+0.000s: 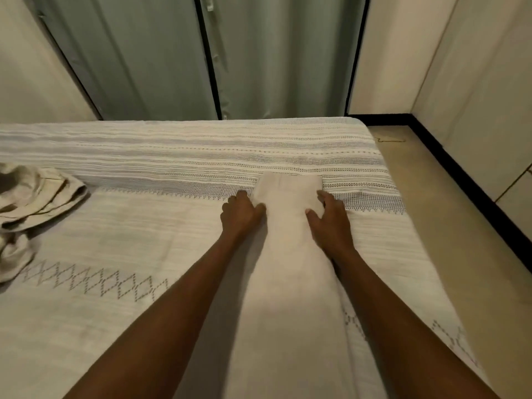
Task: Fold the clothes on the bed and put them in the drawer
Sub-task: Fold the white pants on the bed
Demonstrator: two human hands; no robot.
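A long cream garment (289, 254) lies folded into a narrow strip down the bed (144, 240), reaching from the near edge to the striped band of the bedspread. My left hand (240, 211) grips its left edge near the far end, thumb on top and fingers curled at the side. On the opposite edge my right hand (328, 216) grips it the same way. A crumpled beige garment (34, 197) sits at the bed's left side.
The bedspread is white with grey woven stripes and diamond patterns. Green curtains (259, 53) hang beyond the bed's far edge. Tan floor (460, 226) runs along the right of the bed, bordered by a black skirting and cream cupboard panels (489, 96).
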